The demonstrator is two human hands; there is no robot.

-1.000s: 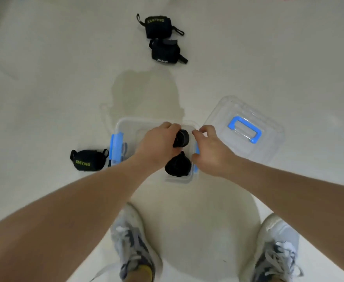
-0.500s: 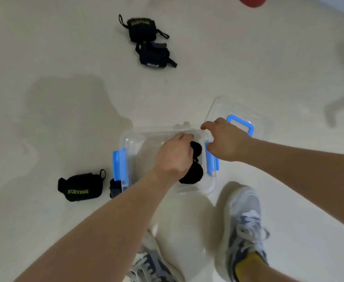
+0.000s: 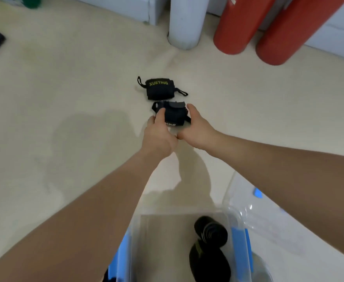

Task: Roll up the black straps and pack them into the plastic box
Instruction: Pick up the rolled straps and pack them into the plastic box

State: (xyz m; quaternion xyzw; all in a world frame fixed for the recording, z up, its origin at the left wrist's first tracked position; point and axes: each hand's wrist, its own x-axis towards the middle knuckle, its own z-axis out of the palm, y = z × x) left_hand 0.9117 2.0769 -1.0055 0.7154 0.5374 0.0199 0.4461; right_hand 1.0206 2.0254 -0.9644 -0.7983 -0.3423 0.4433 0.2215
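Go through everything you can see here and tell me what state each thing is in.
near strap: bundled, held between both hands
far strap: bundled, on the floor, untouched
plastic box: open, two rolled straps inside
lid: off, lying beside the box
left hand: grips near strap
right hand: grips near strap

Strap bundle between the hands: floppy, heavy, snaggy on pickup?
Probably soft, not stiff: the near strap is folded fabric with a loose flap on top, so it may sag or unfold unless the left hand and right hand squeeze it. Likely light, being only cloth. Its thin loop ends stick out and could dangle or snag.
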